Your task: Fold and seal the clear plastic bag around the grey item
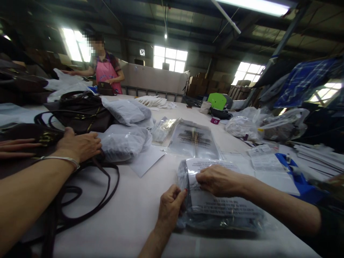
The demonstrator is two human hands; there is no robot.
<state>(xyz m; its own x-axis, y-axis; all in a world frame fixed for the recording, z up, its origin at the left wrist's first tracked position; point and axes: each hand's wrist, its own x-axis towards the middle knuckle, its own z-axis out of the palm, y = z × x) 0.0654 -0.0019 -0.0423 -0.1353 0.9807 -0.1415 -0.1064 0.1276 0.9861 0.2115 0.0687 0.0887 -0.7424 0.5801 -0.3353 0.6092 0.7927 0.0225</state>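
Observation:
In front of me lies a clear plastic bag [215, 211] printed with dark warning text, with a dark item and white paper showing inside. My left hand [172, 204] pinches the bag's left edge between thumb and fingers. On top of the bag, my right hand [219, 181] is curled closed with its fingertips against the film; the exact pinch is hidden beneath the knuckles. Just beyond the bag lies a stack of flat clear printed bags [193, 139].
At left, a co-worker's hands [79, 145] rest on dark brown handbags [83, 113] with trailing straps [107, 195]. Wrapped white bundles [123, 141] sit mid-table. Papers [264, 159] and a blue tray [303, 182] lie right. Across the table stands a person in a pink apron [105, 73].

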